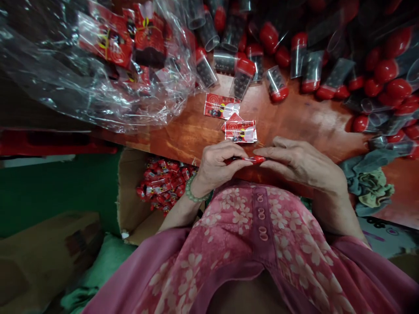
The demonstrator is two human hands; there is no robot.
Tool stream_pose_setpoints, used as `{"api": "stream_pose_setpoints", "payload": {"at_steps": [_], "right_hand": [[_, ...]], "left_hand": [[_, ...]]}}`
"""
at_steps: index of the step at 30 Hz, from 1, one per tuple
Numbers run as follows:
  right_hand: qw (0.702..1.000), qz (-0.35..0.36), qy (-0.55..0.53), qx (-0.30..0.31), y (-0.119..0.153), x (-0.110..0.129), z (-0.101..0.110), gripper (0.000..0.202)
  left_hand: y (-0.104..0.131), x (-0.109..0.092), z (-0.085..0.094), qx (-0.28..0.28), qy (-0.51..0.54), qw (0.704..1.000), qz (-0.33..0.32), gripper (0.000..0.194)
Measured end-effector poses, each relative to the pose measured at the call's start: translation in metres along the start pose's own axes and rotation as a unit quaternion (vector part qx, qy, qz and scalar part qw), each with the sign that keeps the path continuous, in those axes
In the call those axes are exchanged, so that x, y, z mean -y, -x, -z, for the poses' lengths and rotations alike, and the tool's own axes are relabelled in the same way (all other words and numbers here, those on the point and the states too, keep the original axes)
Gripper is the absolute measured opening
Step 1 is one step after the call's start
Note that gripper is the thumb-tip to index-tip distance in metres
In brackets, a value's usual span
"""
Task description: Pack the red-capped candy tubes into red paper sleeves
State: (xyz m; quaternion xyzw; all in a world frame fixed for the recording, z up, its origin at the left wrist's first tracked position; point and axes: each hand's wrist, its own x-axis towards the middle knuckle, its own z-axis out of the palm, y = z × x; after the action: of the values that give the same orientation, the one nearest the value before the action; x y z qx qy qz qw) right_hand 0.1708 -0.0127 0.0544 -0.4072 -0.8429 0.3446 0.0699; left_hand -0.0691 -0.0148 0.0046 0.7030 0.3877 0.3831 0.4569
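Note:
At the table's near edge, my left hand [221,163] pinches one end of a small red-and-clear piece [257,159], which looks like a red-capped plastic tube. The thumb and fingers of my right hand [299,163] close on its other end. Fingers cover most of this piece, so its full shape is hidden. Just beyond my fingertips lie red printed sleeves [240,131], flat on the wood, with another printed sleeve [220,106] behind them. Farther back, clear tubes with red caps [244,77] lie scattered and hold dark round pieces.
A clear plastic bag [153,104] with bundled red sleeves [121,43] covers the back left. Below the table edge at left, a cardboard box [131,196] holds many red-wrapped pieces [166,183]. A crumpled cloth [369,183] lies at right on the wooden table [314,117].

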Motion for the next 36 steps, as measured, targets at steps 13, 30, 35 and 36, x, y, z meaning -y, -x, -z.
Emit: {"api": "stream_pose_setpoints", "payload": {"at_steps": [13, 30, 35, 36], "right_hand": [[0.997, 0.004, -0.045, 0.062, -0.01, -0.006, 0.004, 0.03], [0.884, -0.1, -0.426, 0.166, -0.016, -0.035, 0.008, 0.039], [0.861, -0.087, -0.459, 0.2, -0.027, -0.039, -0.001, 0.029], [0.861, -0.084, -0.458, 0.206, -0.029, -0.04, -0.001, 0.027]], "left_hand": [[-0.002, 0.005, 0.002, 0.095, -0.024, 0.993, 0.066, 0.016], [-0.011, 0.007, 0.003, 0.101, 0.223, 0.924, 0.293, 0.014], [-0.011, 0.007, 0.001, 0.127, 0.216, 0.924, 0.29, 0.014], [-0.011, 0.007, 0.0, 0.133, 0.211, 0.923, 0.294, 0.014]]}}
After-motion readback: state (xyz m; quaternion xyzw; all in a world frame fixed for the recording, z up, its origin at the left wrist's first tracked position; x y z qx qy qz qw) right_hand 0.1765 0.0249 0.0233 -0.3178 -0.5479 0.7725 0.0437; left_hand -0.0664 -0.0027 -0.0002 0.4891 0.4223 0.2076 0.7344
